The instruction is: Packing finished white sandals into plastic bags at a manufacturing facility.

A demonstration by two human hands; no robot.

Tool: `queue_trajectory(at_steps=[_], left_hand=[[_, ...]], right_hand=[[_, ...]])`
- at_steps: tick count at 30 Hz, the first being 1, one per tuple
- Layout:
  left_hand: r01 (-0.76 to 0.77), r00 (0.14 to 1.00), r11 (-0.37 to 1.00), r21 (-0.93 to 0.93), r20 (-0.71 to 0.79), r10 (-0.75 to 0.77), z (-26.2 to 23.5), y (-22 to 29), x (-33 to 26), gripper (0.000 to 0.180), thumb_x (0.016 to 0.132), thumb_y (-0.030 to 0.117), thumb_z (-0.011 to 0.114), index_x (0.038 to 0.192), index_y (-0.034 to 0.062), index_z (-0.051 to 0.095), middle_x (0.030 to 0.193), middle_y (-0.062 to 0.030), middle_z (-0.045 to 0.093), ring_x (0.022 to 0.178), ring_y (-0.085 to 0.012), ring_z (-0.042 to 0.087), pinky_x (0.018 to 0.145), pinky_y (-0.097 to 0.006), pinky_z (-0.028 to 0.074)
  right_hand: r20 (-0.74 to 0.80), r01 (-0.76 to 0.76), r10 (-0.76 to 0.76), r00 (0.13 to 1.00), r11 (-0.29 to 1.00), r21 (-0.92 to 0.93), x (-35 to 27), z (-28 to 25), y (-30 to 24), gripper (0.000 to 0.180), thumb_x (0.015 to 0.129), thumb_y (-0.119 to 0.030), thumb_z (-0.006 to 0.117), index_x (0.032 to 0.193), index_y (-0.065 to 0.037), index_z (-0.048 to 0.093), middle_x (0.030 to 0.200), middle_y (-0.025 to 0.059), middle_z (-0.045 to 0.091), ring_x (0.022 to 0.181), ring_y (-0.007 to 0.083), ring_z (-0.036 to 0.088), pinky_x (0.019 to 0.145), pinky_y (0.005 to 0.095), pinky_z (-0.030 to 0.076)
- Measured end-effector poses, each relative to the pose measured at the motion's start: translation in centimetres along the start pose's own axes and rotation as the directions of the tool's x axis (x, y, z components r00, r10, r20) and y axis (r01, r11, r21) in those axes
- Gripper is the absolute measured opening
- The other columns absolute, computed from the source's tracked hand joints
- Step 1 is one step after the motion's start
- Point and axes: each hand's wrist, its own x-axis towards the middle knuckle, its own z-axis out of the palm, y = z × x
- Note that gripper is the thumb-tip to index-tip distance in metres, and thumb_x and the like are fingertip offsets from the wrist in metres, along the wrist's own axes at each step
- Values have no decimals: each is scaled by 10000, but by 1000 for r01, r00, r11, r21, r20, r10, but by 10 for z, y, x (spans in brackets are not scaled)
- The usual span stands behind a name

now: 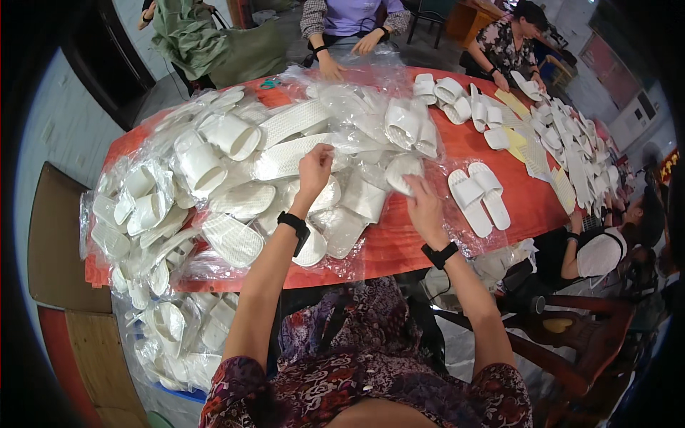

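My left hand [314, 170] pinches the edge of a clear plastic bag [349, 143] in the middle of the red table [399, 242]. My right hand [422, 201] grips a white slipper [401, 171] wrapped in the same clear plastic, just right of the left hand. Both wrists wear black bands. A pair of white slippers [479, 196] in a clear bag lies flat to the right of my right hand. A heap of bagged white slippers [207, 178] spreads across the table's left half.
More bagged slippers [171, 335] hang in a bag below the table's left edge. A person [349, 28] sits across the table with hands on the plastic. Another person [510, 43] at the far right handles slippers [556, 135]. A third person [606, 250] sits low at the right.
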Motion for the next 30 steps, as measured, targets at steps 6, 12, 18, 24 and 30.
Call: queue_trajectory(at_steps=[6, 12, 18, 24, 30], left_hand=[[-157, 985, 965, -210, -104, 138, -16, 63, 8, 86, 831, 74, 596, 878, 12, 632, 767, -83, 665, 682, -138, 630, 637, -264, 484], [-521, 789, 850, 77, -337, 514, -91, 143, -12, 60, 782, 52, 644, 840, 64, 656, 744, -64, 632, 696, -184, 624, 666, -270, 476], [-158, 987, 835, -527, -61, 148, -141, 193, -44, 138, 881, 142, 617, 929, 15, 597, 789, -46, 614, 643, -91, 587, 553, -198, 430], [51, 999, 900, -432, 39, -37, -121, 108, -33, 139, 884, 158, 608, 899, 20, 606, 776, -32, 620, 629, -64, 569, 512, -196, 448], [237, 972, 893, -382, 91, -219, -97, 11, -47, 181, 884, 178, 612, 942, 7, 616, 818, -43, 641, 663, -71, 581, 549, -191, 452]], right_hand=[[-227, -18, 39, 973, 995, 97, 35, -43, 8, 351, 757, 62, 507, 1080, -54, 581, 999, 169, 593, 900, 360, 575, 776, 396, 466], [-204, 60, 19, 979, 925, 374, 57, -110, -38, 286, 804, 58, 487, 1071, -10, 565, 932, 122, 619, 857, 234, 614, 751, 311, 473], [155, -103, 1, 988, 749, 654, 61, -140, -52, 208, 861, -49, 573, 1061, 4, 558, 949, 40, 622, 838, 84, 562, 754, 242, 447], [264, -202, 33, 964, 738, 644, 51, -38, -6, 195, 866, -117, 601, 1011, 8, 566, 868, 25, 627, 798, 87, 560, 719, 256, 453], [383, -341, 122, 916, 741, 579, 47, 19, 25, 162, 873, -136, 607, 943, 10, 597, 838, 30, 637, 752, 93, 581, 712, 245, 467]])
